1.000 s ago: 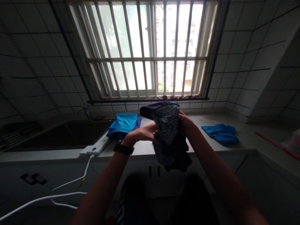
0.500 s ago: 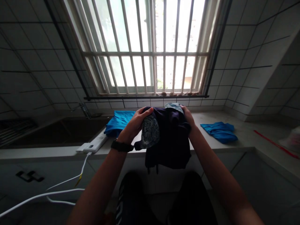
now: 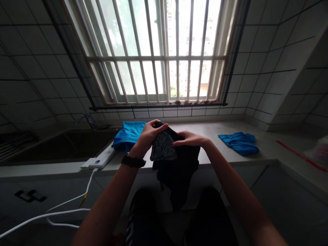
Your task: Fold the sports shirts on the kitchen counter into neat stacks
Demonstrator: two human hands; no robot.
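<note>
A dark cloth piece [image 3: 179, 171] hangs in loose folds in front of the counter edge, between my two hands. At its upper left lies a grey paisley-patterned part [image 3: 164, 147]. My left hand [image 3: 150, 135] is closed on the top left of the cloth, thumb across its upper edge. My right hand [image 3: 192, 139] grips the cloth beside the paisley part, with thumb and fingertips pointing left at that part's right edge. The cloth's exact kind does not show clearly. A dark watch or band [image 3: 133, 160] is on my left wrist.
Blue folded cloth [image 3: 129, 134] lies left of my hands, another blue cloth [image 3: 238, 143] right. A white power strip [image 3: 98, 160] with a trailing cable sits near the sink [image 3: 64, 160]. A red strip [image 3: 301, 155] lies far right. Behind is a barred window [image 3: 159, 58].
My right hand has moved left from the cloth's right edge to beside the paisley part. The cloth has gathered narrower and now hangs lower. My left hand has stayed almost in place.
</note>
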